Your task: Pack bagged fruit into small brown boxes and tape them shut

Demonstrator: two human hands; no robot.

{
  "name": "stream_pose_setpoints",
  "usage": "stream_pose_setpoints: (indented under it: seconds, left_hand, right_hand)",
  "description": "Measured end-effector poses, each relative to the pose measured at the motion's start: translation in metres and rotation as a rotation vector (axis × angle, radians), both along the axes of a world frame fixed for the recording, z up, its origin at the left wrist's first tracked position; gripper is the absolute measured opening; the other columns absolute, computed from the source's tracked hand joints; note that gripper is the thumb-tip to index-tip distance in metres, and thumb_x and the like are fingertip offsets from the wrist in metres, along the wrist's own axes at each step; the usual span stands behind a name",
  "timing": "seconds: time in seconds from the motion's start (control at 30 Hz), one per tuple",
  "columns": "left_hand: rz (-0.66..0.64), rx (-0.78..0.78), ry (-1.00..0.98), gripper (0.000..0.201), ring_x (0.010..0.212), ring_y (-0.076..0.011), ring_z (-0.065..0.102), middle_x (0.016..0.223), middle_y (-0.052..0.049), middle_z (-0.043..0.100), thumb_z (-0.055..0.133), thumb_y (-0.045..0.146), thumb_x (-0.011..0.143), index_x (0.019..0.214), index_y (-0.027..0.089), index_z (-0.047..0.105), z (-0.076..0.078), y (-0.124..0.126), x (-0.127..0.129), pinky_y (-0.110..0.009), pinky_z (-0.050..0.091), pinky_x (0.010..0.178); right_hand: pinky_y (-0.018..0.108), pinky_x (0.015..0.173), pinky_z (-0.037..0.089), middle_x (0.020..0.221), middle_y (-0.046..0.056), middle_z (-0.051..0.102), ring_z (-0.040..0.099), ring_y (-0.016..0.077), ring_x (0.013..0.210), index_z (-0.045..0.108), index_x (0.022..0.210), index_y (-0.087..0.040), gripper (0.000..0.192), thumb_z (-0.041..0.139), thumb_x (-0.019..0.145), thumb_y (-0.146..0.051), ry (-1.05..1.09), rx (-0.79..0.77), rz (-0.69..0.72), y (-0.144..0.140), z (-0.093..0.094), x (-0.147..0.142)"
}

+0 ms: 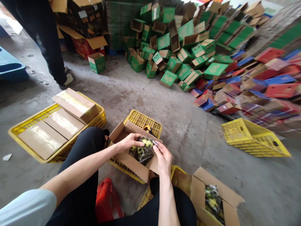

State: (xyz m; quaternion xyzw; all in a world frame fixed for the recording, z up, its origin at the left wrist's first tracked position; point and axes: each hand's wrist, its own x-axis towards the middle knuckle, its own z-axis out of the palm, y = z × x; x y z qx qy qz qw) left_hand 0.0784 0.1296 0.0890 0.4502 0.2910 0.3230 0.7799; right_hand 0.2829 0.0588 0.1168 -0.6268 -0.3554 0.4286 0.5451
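1. Nearest, at the lower right, an open carton [218, 201] holds more clear packs of dark-and-yellow goods.
2. The left hand [128, 142] and the right hand [162, 157] both pinch one plastic packet [144, 150], left at its top-left edge, right at its right end.
3. The packet hangs between the hands, just above the open cardboard box [131, 160], which rests on a yellow crate [144, 121].
4. To do this well, I judge both pinches should stay firm and the packet be kept level over the box mouth, so that it clears the flaps.
5. Left, another yellow crate [16, 130] carries flat cartons [63, 123].
6. Farther off on the floor [145, 91] lie heaped green boxes [174, 47].
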Motion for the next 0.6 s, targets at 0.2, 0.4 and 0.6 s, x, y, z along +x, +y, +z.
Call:
stream_pose_setpoints:
  seconds: [0.2,0.4,0.6]
  left_hand:
    - [0.034,0.01,0.009,0.053,0.086,-0.0191,0.071,0.101,-0.009,0.078,0.096,0.042,0.069,0.11,0.013,0.078,-0.0003,-0.0003,0.0002,-0.029,0.052,0.084]
    - [0.037,0.023,-0.004,0.063,0.096,-0.0214,0.071,0.111,-0.011,0.077,0.096,0.039,0.07,0.124,0.014,0.074,-0.0019,-0.0011,0.0009,-0.032,0.052,0.092]
    - [0.005,-0.027,0.126,0.075,0.108,-0.0259,0.068,0.129,-0.015,0.071,0.089,0.052,0.076,0.139,0.017,0.067,-0.0076,-0.0025,-0.0012,-0.032,0.054,0.084]
  right_hand:
    - [0.044,0.095,0.057,0.103,0.01,0.082,0.075,0.027,0.097,0.081,0.104,-0.02,0.042,0.089,0.067,-0.039,0.078,0.004,0.004,0.0004,-0.0007,-0.0007]
    - [0.047,0.1,0.055,0.108,0.011,0.082,0.074,0.0282,0.102,0.081,0.105,-0.02,0.043,0.088,0.067,-0.039,0.077,0.015,-0.026,0.0002,-0.0049,-0.0015]
    - [0.05,0.108,0.053,0.116,0.013,0.081,0.074,0.0305,0.11,0.081,0.107,-0.019,0.042,0.085,0.07,-0.039,0.012,0.001,-0.023,0.0008,-0.0074,0.0005]
